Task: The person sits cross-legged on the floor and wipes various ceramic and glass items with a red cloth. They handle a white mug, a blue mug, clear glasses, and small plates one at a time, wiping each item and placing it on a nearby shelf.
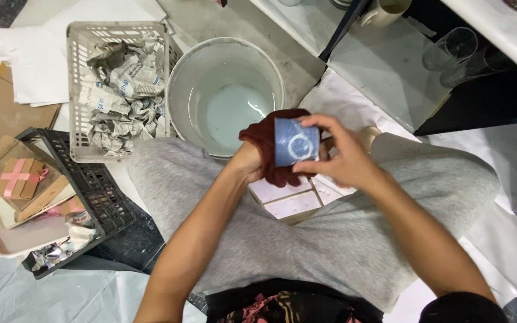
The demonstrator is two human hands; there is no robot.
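While over lap, hands (330, 158) around blue tile (295, 142)

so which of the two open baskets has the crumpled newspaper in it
The pale grey plastic basket beside the white bucket, packed with crumpled newspaper. The black plastic crate nearer the left knee holds cardboard boxes and a tray instead.

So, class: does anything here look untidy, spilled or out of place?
Nothing is spilled. The white basket is stuffed with crumpled newspaper, and the bucket holds cloudy water. Both hands hold a blue tile with a dark red cloth.
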